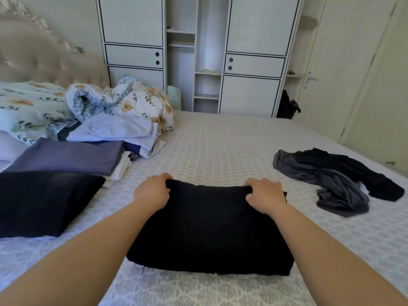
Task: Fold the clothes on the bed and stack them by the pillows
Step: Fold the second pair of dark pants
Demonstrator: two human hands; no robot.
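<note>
Gripping far corners of black garment [209,226] with left hand [152,193] and right hand [265,198]. Risking fold slipping open if lifting unevenly.

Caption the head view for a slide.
Both hands, left and right, grip a folded black garment's far edge on the bed.

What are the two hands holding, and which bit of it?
Both hands grip the folded black garment along its far edge: the left hand at the far left corner, the right hand at the far right corner, fingers curled over it.
</note>
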